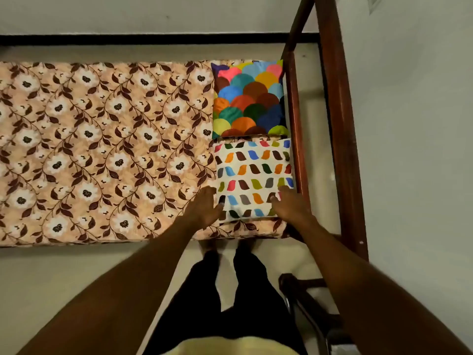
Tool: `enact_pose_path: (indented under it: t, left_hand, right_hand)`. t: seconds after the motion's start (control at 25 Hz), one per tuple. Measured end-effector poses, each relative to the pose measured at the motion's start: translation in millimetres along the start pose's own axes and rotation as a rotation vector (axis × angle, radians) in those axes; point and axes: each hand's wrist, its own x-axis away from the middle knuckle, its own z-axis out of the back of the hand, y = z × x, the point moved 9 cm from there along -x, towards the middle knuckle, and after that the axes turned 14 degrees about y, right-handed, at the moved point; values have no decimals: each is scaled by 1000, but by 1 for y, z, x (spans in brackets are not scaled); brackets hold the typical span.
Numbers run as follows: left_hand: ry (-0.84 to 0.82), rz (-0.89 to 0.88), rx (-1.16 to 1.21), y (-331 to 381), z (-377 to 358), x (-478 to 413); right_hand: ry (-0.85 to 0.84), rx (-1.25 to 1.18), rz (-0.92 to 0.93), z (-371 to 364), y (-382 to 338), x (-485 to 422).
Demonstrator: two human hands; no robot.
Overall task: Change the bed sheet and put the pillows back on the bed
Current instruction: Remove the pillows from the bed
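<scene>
The peach cotton bed sheet printed with cream flowers and dark brown leafy vines (102, 149) lies smooth and flat over the whole mattress, reaching its near edge. At the right end of the bed, against the dark reddish wooden bed frame (340, 129), two square pillows lie flat side by side, their edges touching. The far one is a glossy pillow covered in overlapping many-coloured scallops (249, 98); the near one is a white pillow dotted with rows of small coloured bird-like shapes (253, 170). The person stands at the bedside in black trousers (245, 290) on the pale floor (51, 278), both arms stretched to the near pillow. The left hand (204, 208) lies open on the sheet with its fingers straight along the pillow's left edge, thumb touching the cover. The right hand (291, 206) rests flat on the pillow's near right corner, fingers loosely spread.
</scene>
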Motion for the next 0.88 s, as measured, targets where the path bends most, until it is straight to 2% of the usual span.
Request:
enact_pose_path:
  t: [0.12, 0.24, 0.36, 0.48, 0.6, 0.72, 0.88]
  left_hand:
    - [1, 83, 45, 6, -28, -41]
    - [-67, 168, 87, -2, -66, -79]
    - [-23, 269, 155, -22, -104, -117]
    - [56, 403, 237, -47, -129, -149]
    - [123, 554, 427, -78, -154, -181]
    - [102, 717, 538, -94, -176, -200]
    - [111, 830, 649, -102, -184, -202]
  right_hand:
    - [-9, -35, -65, -10, 15, -44]
    - [-85, -22, -105, -40, 28, -82]
    - [-119, -54, -144, -72, 45, -124]
    - [-102, -143, -299, -94, 68, -160]
    - [-63, -247, -431, -122, 92, -195]
    - [-73, -352, -550, -148, 109, -211]
    - [-63, -456, -581, -158, 118, -215]
